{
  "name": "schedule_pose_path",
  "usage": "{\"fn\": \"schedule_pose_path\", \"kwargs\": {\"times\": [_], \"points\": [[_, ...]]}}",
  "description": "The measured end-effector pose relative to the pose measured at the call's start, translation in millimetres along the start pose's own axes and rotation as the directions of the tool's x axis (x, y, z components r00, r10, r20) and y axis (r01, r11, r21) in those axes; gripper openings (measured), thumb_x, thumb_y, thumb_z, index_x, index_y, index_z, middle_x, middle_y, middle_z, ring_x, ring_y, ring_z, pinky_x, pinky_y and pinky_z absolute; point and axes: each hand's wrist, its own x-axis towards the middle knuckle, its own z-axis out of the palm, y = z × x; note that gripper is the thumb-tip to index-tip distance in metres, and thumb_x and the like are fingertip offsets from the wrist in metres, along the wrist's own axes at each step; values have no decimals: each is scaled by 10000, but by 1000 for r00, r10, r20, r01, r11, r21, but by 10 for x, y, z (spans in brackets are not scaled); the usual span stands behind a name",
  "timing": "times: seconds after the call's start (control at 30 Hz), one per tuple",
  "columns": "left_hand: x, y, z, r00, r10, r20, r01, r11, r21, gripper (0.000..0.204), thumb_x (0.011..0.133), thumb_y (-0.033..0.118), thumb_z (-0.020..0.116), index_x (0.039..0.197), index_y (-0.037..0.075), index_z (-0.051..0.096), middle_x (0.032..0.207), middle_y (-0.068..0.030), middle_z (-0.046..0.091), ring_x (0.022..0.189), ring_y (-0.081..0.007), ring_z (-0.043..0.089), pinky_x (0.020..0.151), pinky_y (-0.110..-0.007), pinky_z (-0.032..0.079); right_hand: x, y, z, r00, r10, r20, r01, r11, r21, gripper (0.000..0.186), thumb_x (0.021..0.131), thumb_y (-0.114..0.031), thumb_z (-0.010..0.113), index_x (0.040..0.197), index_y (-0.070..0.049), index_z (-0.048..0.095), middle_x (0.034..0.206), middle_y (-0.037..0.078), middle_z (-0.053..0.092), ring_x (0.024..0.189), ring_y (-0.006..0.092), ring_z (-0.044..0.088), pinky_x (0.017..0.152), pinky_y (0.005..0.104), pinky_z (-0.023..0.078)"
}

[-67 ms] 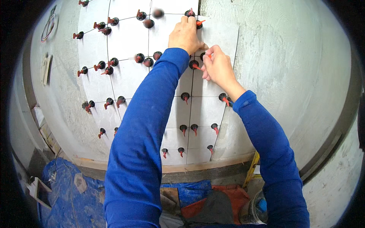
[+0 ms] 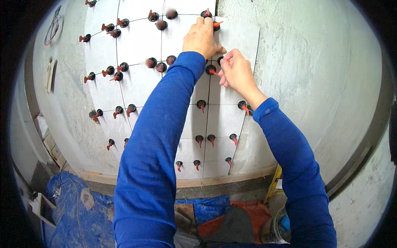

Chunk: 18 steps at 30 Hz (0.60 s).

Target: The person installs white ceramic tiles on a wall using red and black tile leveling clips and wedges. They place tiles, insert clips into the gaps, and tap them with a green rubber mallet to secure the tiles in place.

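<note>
1. Clear container point(image 2: 269, 232) low R, w/ blue item point(image 2: 285, 223) inside; partly behind R sleeve point(image 2: 305, 182).
2. Pale tiles point(image 2: 242, 39) on rough grey wall point(image 2: 314, 74); blue sheet point(image 2: 68, 211) on floor, lower L.
3. L hand point(image 2: 202, 40) over tiles: fingers extended, thumb out; can't tell if fingertips touch upper clip point(image 2: 206, 14).
4. R hand point(image 2: 239, 73) curled, pinching red handle of black clip point(image 2: 220, 60) nr tile seam, below L hand.
5. Some clips point(image 2: 171, 15) upper L blurred.

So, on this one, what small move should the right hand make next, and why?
Probably a slight turn of the orange handle: the right hand appears to have its fingers pinched on it, beside a black cap on the tiles. The left hand is higher up, near another red-handled cap, so only the right seems placed for this.
</note>
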Motion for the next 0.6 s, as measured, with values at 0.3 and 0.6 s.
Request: {"fn": "schedule_pose_path", "kwargs": {"times": [0.3, 0.6], "points": [[19, -1, 38, 998, 8, -57, -9, 1000, -10, 836, 579, 445, 979, 1168, 17, 569, 1179, -192, 607, 1111, -404, 651, 948, -468, 558, 96, 34, -93, 987, 157, 35, -161, 965, 209, 168, 1009, -48, 506, 1100, 91, 480, 734, 214, 690, 489, 235, 664, 391, 340, 502], [-131, -124, -257, 996, -89, 0, 84, 938, -336, 518, 762, 231, 889, 1120, -27, 617, 1139, -212, 637, 1025, -368, 680, 921, -414, 562, 146, -45, -190, 959, 255, 125, -279, 932, 233, 192, 973, -79, 544, 1104, 52, 495, 738, 165, 667, 455, 176, 585, 383, 303, 423]]}}
